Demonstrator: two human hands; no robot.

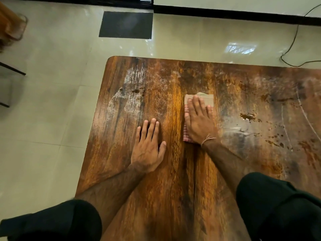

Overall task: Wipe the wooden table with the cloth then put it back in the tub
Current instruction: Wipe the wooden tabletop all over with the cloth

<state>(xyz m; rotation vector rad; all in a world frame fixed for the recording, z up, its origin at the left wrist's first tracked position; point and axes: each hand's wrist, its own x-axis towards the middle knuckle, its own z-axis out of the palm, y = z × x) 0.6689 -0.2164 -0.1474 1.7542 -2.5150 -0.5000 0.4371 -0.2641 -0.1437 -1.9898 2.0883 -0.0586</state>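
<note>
While both forearms reach out from dark sleeves [278, 206] at the near edge, the wooden surface [173, 188] close to the person looks fairly even and free of spills, so that strip may already be wiped, though motion blur there makes this hard to judge. Further out, the left hand [147, 148] lies flat on bare wood, fingers spread, holding nothing and seemingly bracing. Just beside it, the right hand [199, 122] presses palm-down on the folded cloth [206, 100], fingers extended over it rather than curled around it; a red checked edge shows at the wrist side and a plain tan end past the fingertips. To the right of the cloth sit a wet sheen and a dark puddle [247, 116] with scattered drops, not yet cleaned. Beyond the left hand a whitish smear [128, 91] covers the far left corner. Wiping therefore seems midway, with much left. No tub is in view, so the return step is still ahead.
</note>
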